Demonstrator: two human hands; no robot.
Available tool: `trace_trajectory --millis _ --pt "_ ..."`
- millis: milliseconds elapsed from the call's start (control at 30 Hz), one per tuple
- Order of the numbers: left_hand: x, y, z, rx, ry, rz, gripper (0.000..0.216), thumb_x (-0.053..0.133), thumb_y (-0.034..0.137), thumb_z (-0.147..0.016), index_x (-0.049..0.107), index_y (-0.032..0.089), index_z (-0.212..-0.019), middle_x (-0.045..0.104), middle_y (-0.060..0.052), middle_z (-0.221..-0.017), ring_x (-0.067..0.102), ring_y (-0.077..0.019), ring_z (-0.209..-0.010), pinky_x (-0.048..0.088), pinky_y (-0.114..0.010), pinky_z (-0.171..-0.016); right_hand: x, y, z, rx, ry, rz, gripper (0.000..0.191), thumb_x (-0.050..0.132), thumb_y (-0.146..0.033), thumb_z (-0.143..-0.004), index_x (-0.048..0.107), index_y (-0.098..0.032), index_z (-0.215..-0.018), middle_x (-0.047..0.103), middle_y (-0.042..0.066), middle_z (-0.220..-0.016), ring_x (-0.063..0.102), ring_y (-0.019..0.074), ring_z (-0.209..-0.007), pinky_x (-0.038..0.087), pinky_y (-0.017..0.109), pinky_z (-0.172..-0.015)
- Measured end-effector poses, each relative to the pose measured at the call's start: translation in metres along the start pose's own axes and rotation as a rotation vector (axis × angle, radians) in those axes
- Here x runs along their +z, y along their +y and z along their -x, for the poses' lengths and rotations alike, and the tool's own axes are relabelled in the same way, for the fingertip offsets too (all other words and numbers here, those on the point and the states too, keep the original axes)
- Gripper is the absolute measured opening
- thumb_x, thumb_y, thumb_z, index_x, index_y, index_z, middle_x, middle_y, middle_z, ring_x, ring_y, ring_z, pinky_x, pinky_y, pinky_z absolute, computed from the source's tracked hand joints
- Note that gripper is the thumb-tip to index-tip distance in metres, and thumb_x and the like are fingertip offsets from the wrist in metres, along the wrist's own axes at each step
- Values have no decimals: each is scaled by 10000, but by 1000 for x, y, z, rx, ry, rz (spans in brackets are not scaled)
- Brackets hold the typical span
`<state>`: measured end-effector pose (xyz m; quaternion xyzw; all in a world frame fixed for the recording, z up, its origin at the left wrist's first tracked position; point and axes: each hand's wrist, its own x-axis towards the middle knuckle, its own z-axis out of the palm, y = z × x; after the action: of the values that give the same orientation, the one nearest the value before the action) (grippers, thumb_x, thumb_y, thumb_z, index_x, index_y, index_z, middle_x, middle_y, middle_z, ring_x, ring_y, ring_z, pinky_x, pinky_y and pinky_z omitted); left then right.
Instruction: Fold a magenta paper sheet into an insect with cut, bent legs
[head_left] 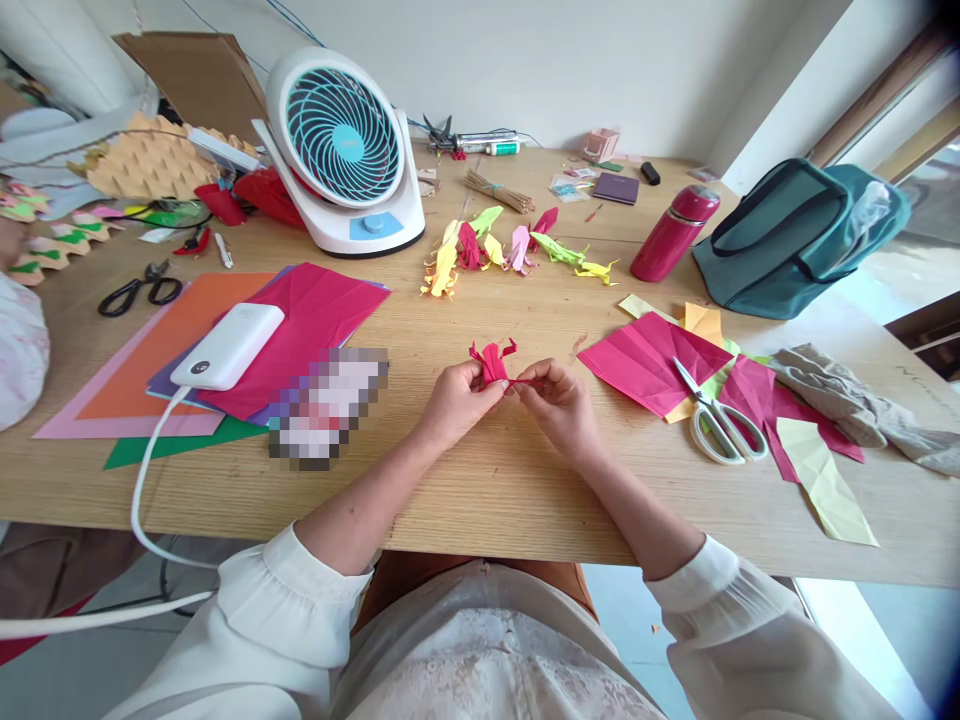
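Between my hands, above the near middle of the table, is a small red folded-paper figure (493,362) with two thin bent limbs at its far end. My left hand (459,402) is closed on its body, thumb pressed along the near side. With thumb and fingers pinched, my right hand (559,405) grips a thin strip of the same red paper at the figure's right side. Farther back stand several finished-looking folded-paper figures (517,248) in yellow, red, pink and green. White-handled scissors (724,425) lie to the right on red paper sheets (652,360).
At the left, coloured paper sheets (322,310) lie under a white power bank (229,345) with a cable, beside a blurred-out object (326,408). A white fan (345,150), black scissors (142,290), a red flask (675,232), a teal bag (795,240) and a grey cloth (847,395) surround the workspace.
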<state>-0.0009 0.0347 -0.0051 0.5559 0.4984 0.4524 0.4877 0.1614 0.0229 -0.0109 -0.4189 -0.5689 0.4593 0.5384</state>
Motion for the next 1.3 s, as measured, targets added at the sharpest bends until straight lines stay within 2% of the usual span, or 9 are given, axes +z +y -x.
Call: trace_trajectory --millis 133,267,400,567,700,967,1133,1233,1300 --pt "-1 -1 0 32 -2 -13 163 717 315 -740 654 168 -713 626 7 -643 547 -124 -582 443 -253 -577 -2 -4 4 -180 -7 229 74 652 -280 -890 625 -246 -830 598 9 -798 551 155 -720 447 318 -691" --pt "-2 1 1 33 16 -49 139 716 298 -750 681 166 -728 645 -6 -665 569 -136 -618 477 -263 -601 -4 -12 6 -315 -18 359 71 611 -224 -911 644 -255 -858 594 23 -825 554 166 -732 458 322 -683" --pt "0 9 3 -84 -1 69 119 724 262 -734 686 149 -737 679 -29 -691 585 -130 -618 493 -260 -602 -7 -15 7 -442 -45 482 141 569 -141 -912 651 -253 -891 592 43 -873 582 173 -773 480 322 -695" --pt "-4 17 2 -329 -141 362 201 804 262 -682 683 119 -756 685 -31 -689 556 -88 -591 478 -233 -599 -14 -12 7 -635 -81 635 189 545 -82 -918 637 -246 -941 604 54 -906 618 176 -831 512 318 -732" --pt "-9 17 1 -355 -200 422 317 876 329 -637 698 110 -780 704 -36 -722 575 -87 -625 490 -236 -630 -18 -12 7 -728 -100 746 190 541 -66 -926 624 -232 -971 621 66 -916 629 176 -829 517 302 -708" --pt "-4 24 3 -400 -156 403 428 954 347 -479 649 111 -665 634 14 -595 543 -74 -567 467 -222 -586 -20 -14 8 -832 -168 966 181 512 -85 -955 642 -205 -918 657 83 -908 624 172 -782 502 295 -678" --pt "-2 23 3 -337 -79 319 337 898 306 -553 637 122 -662 596 30 -574 516 -78 -554 430 -218 -549 -18 -18 9 -714 -149 787 220 477 -72 -956 653 -205 -962 637 91 -962 631 177 -860 513 300 -718" --pt "-1 19 3 -242 -33 252 284 853 304 -613 637 130 -675 597 29 -591 500 -81 -550 418 -223 -534 -16 -21 8 -526 -50 597 189 489 -113 -958 650 -212 -962 624 66 -933 618 164 -838 512 301 -732" --pt "-1 16 3 -207 -38 223 273 837 316 -635 646 129 -692 609 25 -601 503 -84 -550 420 -225 -533 -13 -21 7 -354 -53 495 98 561 -204 -953 656 -211 -929 640 47 -887 605 151 -759 495 289 -681"
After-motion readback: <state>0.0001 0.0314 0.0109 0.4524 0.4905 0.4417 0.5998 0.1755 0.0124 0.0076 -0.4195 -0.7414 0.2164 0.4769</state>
